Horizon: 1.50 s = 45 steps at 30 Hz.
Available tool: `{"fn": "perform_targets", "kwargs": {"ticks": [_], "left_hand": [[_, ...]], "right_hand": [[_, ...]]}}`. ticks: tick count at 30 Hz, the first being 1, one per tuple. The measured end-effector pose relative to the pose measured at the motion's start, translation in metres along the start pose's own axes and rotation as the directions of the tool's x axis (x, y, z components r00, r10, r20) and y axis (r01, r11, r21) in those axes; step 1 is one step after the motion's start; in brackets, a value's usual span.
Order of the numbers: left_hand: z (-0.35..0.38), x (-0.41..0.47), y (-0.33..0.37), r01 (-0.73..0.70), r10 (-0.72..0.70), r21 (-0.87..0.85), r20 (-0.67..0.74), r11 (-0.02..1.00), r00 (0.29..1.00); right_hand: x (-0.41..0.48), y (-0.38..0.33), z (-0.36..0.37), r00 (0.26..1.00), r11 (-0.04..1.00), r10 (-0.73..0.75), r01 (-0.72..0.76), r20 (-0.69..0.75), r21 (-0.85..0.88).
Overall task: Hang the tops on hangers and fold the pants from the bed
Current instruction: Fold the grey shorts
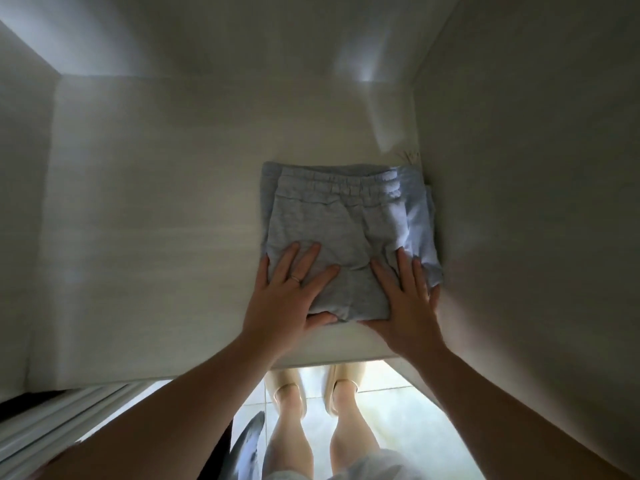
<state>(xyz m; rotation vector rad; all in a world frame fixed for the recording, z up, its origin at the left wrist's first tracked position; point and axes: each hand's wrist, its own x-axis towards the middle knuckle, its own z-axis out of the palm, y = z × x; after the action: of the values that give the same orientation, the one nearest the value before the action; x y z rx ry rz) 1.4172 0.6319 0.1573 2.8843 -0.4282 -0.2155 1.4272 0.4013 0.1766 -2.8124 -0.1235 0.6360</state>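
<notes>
A pale shelf (pixel 156 237) runs across a cupboard, with a side wall at far left. The folded pants (pixel 339 216) lie on its right half, waistband away from the person and the fold towards them.

The left hand (pixel 291 292) rests flat on the near left part of the pants. Its fingers (pixel 304 261) are straight and spread, pointing towards the waistband, and one carries a ring (pixel 296 278). Its thumb lies along the near fold. Whether the thumb tucks under the cloth cannot be told.

The right hand (pixel 405 299) lies flat on the near right part, its fingers spread too. Its outer fingers reach a paler blue garment (pixel 420 230) that shows from under the pants at their right edge. Its thumb also lies against the near fold.

That stack sits just beside the right wall (pixel 519 202).

Below the shelf edge are the person's feet in slippers (pixel 289 393) on a tiled floor (pixel 381 410).
</notes>
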Motion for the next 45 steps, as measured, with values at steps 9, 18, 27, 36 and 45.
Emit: {"fn": "perform_targets", "kwargs": {"ticks": [9,18,27,36,45], "left_hand": [[-0.014,0.115,-0.035,0.090,-0.088,-0.038,0.058,0.995,0.994],[-0.031,0.161,-0.046,0.153,-0.149,-0.028,0.118,0.988,0.982],[0.013,-0.001,0.016,0.307,-0.299,-0.118,0.076,0.945,0.951],[0.002,-0.121,0.056,0.342,-0.266,-0.103,0.437,0.934,0.859],[-0.050,-0.186,0.096,0.482,-0.363,-0.133,0.495,0.866,0.789]], "right_hand": [[0.130,-0.006,-0.057,1.000,0.995,0.002,-0.001,0.009,-0.104],[0.152,-0.017,-0.074,0.992,0.992,0.040,-0.053,-0.118,-0.113],[0.013,-0.023,0.003,0.992,0.988,0.119,-0.122,-0.040,-0.090],[-0.094,-0.037,0.020,0.953,0.976,0.031,0.036,0.301,-0.215],[-0.159,-0.036,-0.006,0.924,0.966,-0.054,0.144,0.379,-0.213]]}}
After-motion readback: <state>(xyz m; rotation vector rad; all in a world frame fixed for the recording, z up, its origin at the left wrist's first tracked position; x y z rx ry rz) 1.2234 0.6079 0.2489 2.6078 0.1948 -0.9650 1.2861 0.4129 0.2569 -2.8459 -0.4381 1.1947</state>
